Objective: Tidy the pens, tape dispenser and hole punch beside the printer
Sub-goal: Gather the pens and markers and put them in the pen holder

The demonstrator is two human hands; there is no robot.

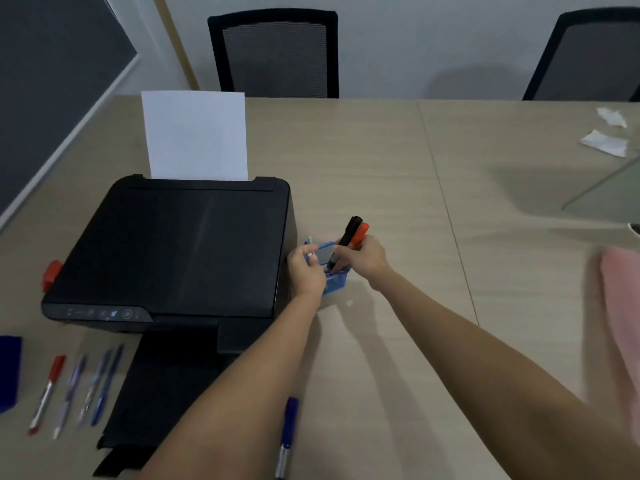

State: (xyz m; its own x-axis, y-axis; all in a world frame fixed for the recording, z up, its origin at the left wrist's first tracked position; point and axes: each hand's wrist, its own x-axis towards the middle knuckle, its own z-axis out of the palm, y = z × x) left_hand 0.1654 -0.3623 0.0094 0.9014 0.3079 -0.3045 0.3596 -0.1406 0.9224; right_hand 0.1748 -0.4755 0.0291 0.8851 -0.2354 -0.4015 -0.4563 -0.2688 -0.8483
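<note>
A blue pen holder (335,281) stands on the table just right of the black printer (173,247). My left hand (306,270) grips the holder's left side. My right hand (363,259) holds a black marker (346,237) and an orange marker (360,233) together, their lower ends inside the holder. A few thin pens (309,241) stick up at the holder's far corner. A purple pen (286,438) lies near the front edge. Several pens (74,389), one with a red cap, lie in a row left of the printer's output tray.
White paper (195,136) stands in the printer's rear feed. A red object (51,275) sits at the printer's left side. A dark blue object (9,372) lies at the far left. Crumpled paper (606,142) and a pink cloth (623,327) lie at the right. Two chairs (277,53) stand behind the table.
</note>
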